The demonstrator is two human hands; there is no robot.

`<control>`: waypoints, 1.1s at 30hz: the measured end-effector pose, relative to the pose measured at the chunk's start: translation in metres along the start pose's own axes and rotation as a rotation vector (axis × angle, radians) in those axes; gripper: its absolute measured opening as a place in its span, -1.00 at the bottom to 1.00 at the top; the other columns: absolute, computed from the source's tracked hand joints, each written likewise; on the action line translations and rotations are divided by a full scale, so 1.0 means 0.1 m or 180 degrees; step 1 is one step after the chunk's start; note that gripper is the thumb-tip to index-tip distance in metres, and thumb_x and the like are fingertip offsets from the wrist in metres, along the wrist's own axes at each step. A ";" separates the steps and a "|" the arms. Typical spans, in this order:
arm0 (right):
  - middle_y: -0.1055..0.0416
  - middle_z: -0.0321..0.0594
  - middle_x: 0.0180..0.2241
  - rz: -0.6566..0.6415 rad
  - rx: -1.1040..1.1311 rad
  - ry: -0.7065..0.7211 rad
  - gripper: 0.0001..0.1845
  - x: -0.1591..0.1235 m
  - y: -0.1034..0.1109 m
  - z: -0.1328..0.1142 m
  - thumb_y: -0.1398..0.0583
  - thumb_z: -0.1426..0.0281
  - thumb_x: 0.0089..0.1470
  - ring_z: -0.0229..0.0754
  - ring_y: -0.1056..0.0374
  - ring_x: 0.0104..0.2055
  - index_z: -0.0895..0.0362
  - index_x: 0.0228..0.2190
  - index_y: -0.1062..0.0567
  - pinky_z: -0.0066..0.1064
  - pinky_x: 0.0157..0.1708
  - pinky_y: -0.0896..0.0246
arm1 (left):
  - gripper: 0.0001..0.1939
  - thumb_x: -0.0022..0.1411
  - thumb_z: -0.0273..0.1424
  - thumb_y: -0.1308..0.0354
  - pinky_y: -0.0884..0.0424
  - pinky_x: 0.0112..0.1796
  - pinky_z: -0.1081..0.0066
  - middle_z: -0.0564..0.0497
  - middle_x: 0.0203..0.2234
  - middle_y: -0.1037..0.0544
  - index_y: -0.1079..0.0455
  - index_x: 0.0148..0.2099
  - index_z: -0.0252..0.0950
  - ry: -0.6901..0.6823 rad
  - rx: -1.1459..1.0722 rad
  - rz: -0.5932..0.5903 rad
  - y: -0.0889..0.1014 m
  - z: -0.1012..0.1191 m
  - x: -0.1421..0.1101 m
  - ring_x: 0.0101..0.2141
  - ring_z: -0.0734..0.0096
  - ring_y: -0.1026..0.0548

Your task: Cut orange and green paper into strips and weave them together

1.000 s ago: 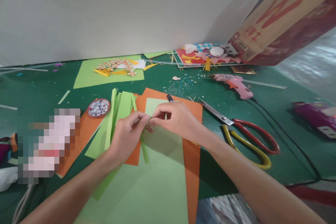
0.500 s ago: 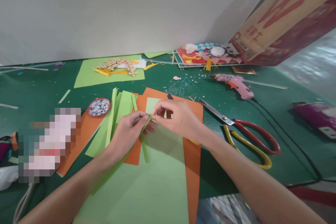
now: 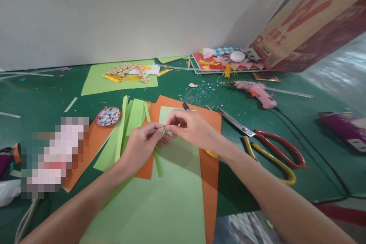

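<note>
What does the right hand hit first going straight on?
The left hand: its fingertips lie directly ahead of the right hand's, with a green paper strip apparently pinched between. Exact depth is unclear.

Green tabletop (image 3: 42, 99), flecked with scraps; pale wall (image 3: 128, 15) behind it. Far right: tall paper bag (image 3: 303, 26), tilted in view, red W-like mark on its front. At its foot, a red card (image 3: 198, 61) piled with a white oval piece (image 3: 237, 56), a blue-and-white checked piece (image 3: 224, 51) and a yellow tassel (image 3: 227, 70). Pink glue gun (image 3: 261, 93) lay nearer, black cord (image 3: 311, 145) trailing rightward. Scissors (image 3: 244, 129) lay below the gun, one handle red, the other yellow. Purple object (image 3: 340, 131) sat at the right, identity unclear. Far left of centre, woven orange-and-white pieces (image 3: 122, 70) rested on a far green sheet (image 3: 114, 89). Left: round red-rimmed dish (image 3: 108, 117) held small black-and-white bits; a pixelated pinkish item (image 3: 54, 160) lay near it
</note>
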State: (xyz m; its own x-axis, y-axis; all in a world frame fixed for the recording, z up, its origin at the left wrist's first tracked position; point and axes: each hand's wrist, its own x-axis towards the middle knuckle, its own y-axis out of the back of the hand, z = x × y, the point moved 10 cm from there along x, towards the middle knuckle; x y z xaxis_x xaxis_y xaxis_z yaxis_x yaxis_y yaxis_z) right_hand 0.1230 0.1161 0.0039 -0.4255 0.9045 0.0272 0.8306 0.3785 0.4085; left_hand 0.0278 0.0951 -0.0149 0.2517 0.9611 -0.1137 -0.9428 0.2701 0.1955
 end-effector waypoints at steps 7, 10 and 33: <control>-0.35 -0.33 -0.54 -0.0037 0.0102 -0.0050 -0.91 0.00 -0.02 -0.01 -0.13 0.50 -0.02 -0.33 -0.24 -0.50 0.13 -0.53 -0.36 -0.43 -0.44 -0.14 | -0.78 0.21 -0.28 -0.02 -0.44 -0.43 0.43 0.00 -0.46 -0.58 -0.39 -0.39 -0.26 -0.0079 0.0101 -0.0079 -0.03 0.03 0.00 -0.48 0.40 -0.52; -0.34 -0.34 -0.55 -0.0063 0.0118 -0.0037 -0.91 0.00 -0.03 -0.03 -0.12 0.51 -0.02 -0.34 -0.23 -0.51 0.13 -0.53 -0.36 -0.43 -0.45 -0.12 | -0.79 0.21 -0.30 -0.03 -0.43 -0.44 0.43 0.01 -0.50 -0.58 -0.38 -0.40 -0.26 -0.0119 0.0092 -0.0083 -0.03 0.04 -0.01 -0.49 0.40 -0.52; -0.31 -0.38 -0.59 -0.0009 -0.0119 -0.0032 -0.90 0.01 -0.03 0.02 -0.09 0.52 -0.02 -0.36 -0.17 -0.56 0.14 -0.52 -0.34 -0.48 -0.54 -0.04 | -0.92 0.13 -0.38 -0.12 -0.46 -0.34 0.45 0.06 -0.49 -0.57 -0.34 -0.31 -0.28 -0.0003 0.0235 -0.0135 -0.05 -0.04 -0.02 -0.47 0.45 -0.54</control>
State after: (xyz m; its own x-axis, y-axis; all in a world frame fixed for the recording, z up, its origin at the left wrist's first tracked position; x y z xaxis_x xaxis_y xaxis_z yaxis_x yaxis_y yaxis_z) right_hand 0.1207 0.1159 0.0012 -0.4241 0.9055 0.0167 0.8153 0.3737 0.4423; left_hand 0.0313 0.0919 -0.0192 0.2913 0.9488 -0.1225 -0.9126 0.3140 0.2618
